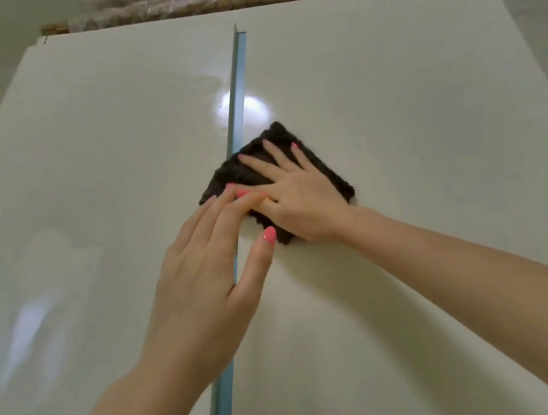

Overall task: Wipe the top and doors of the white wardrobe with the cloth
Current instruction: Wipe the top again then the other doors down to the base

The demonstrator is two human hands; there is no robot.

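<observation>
Glossy white doors point(389, 102) fill my view: my right hand point(301, 191) presses flat on the cloth point(258, 162), left hand point(202, 274) open, fingertips touching its near-left edge.

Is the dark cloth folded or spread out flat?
Folded: the cloth is a compact thick square pad under the right hand, with layered edges showing at its lower corner.

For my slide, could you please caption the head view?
Right hand presses dark cloth on white wardrobe door; left hand rests alongside.
</observation>
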